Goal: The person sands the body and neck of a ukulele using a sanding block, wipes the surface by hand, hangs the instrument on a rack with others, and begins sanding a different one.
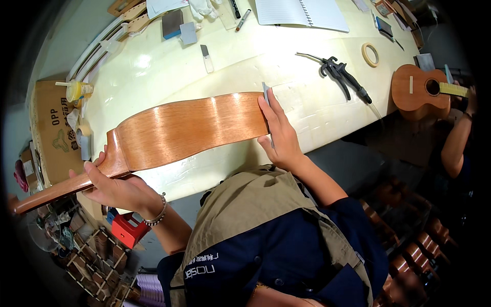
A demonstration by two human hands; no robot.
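Observation:
A glossy brown wooden ukulele (192,128) lies on its side in front of me, its curved side wall facing up and its neck pointing left. My left hand (120,192) is closed round the neck near the heel, thumb on the near side and fingertips showing beyond. At the right end of the body, my right hand (280,130) presses a thin grey sheet, which looks like sandpaper (265,88), flat against the end. Its fingers are long and close together, with the thumb lower down. The sheet is mostly hidden by the hand.
On the pale table (169,77) lie a black air blow gun (337,74), a tape roll (370,55), a cutter knife (206,58), a sanding block (172,24) and a notebook (302,13). A cardboard box (51,128) stands left. Another person's arm (456,143) is beside a second ukulele (417,94).

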